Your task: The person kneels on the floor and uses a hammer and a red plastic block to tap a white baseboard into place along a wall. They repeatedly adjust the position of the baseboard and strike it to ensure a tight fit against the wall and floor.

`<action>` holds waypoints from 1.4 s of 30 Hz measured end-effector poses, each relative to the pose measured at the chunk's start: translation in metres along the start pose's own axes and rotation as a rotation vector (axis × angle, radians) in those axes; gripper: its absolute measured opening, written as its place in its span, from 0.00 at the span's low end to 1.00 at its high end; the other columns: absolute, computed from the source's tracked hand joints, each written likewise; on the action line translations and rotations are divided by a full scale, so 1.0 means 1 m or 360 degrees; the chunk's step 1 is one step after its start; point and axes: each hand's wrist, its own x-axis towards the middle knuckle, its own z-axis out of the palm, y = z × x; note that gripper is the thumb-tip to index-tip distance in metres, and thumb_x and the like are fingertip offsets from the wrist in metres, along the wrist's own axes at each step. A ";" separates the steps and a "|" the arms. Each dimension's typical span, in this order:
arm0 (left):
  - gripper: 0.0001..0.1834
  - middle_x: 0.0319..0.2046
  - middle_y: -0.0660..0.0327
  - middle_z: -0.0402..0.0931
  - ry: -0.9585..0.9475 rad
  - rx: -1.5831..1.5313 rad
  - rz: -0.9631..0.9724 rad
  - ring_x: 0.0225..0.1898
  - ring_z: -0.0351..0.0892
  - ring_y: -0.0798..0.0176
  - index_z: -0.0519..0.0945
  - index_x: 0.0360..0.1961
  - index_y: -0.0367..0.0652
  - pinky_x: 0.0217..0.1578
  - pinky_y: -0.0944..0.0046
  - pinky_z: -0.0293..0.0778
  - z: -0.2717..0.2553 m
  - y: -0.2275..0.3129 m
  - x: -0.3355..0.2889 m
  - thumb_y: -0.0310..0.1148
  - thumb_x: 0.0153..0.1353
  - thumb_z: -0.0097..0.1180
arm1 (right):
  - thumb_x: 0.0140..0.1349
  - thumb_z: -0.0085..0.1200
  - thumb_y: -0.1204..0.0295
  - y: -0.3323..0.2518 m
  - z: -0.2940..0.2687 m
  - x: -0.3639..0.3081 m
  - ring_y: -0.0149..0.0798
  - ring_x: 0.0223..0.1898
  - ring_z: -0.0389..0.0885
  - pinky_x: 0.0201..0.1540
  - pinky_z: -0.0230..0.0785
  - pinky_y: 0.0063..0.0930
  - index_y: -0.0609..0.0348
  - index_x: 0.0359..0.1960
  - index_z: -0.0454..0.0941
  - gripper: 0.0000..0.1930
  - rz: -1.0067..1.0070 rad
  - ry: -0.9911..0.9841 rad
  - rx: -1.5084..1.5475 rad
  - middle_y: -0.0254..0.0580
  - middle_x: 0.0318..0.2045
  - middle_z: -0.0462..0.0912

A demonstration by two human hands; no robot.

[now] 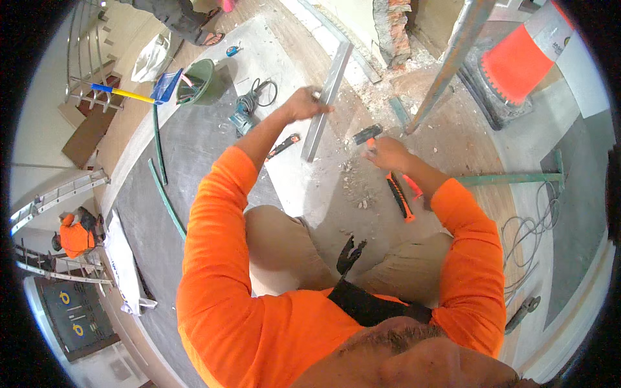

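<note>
The left hand [305,104] has its fingers closed on a long metal bar [328,81], slanting from far right to near left. The right hand [389,154] grips a club hammer [367,134], right of the bar.

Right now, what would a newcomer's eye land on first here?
Probably the bright orange sleeves filling the lower middle, with the left hand on a long metal bar and the right hand holding a hammer. The big orange-red traffic cone at upper right likely comes next, then the green bucket at upper left.
</note>
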 end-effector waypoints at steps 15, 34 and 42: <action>0.44 0.40 0.46 0.84 0.0015 0.0858 -0.0097 0.42 0.85 0.50 0.84 0.42 0.32 0.45 0.58 0.79 0.068 0.099 0.138 0.65 0.37 0.73 | 0.63 0.54 0.49 0.042 -0.032 -0.067 0.60 0.34 0.81 0.41 0.72 0.48 0.59 0.35 0.84 0.22 0.0159 0.0201 0.0655 0.58 0.30 0.83; 0.35 0.34 0.52 0.85 -0.0178 0.0216 0.0290 0.37 0.85 0.49 0.85 0.37 0.38 0.42 0.55 0.80 0.101 0.040 0.238 0.57 0.35 0.77 | 0.70 0.50 0.65 0.068 -0.030 0.104 0.31 0.41 0.79 0.39 0.73 0.30 0.66 0.57 0.75 0.20 0.1292 0.1163 0.1891 0.41 0.42 0.82; 0.34 0.27 0.49 0.83 -0.0335 -0.0432 0.0166 0.27 0.85 0.58 0.83 0.40 0.30 0.33 0.58 0.81 0.081 0.032 0.224 0.52 0.42 0.74 | 0.70 0.54 0.61 0.051 -0.042 0.116 0.33 0.43 0.79 0.46 0.73 0.32 0.62 0.53 0.76 0.19 0.0891 0.1057 0.2724 0.37 0.43 0.82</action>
